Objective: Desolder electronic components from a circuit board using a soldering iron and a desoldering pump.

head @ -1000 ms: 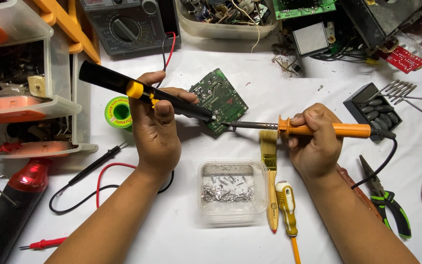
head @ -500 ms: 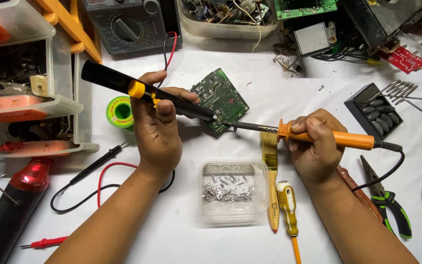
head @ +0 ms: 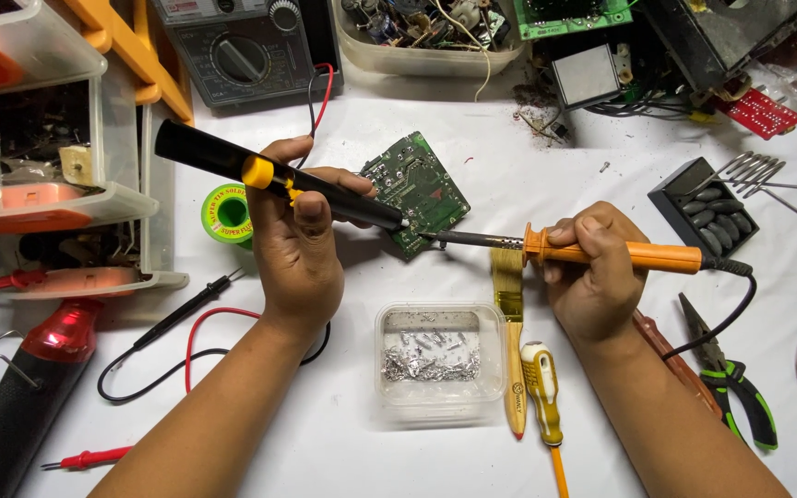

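I see green circuit board (head: 416,191) tilted mid-tabletop | left hand (head: 299,247) fingers gripping black-yellow desoldering pump (head: 279,180) | right hand (head: 592,277) fingers gripping orange soldering iron (head: 601,252), tips meeting at board's edge

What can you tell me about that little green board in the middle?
The green circuit board is a flat square turned like a diamond, lying on the white table. Its top shows pale lines and tiny silver dots. The black tip of the black and yellow tool in the left hand and the soldering iron's metal tip from the right hand meet at its lower edge.

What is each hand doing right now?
Left hand: closed around a black desoldering pump.
Right hand: closed around an orange soldering iron.
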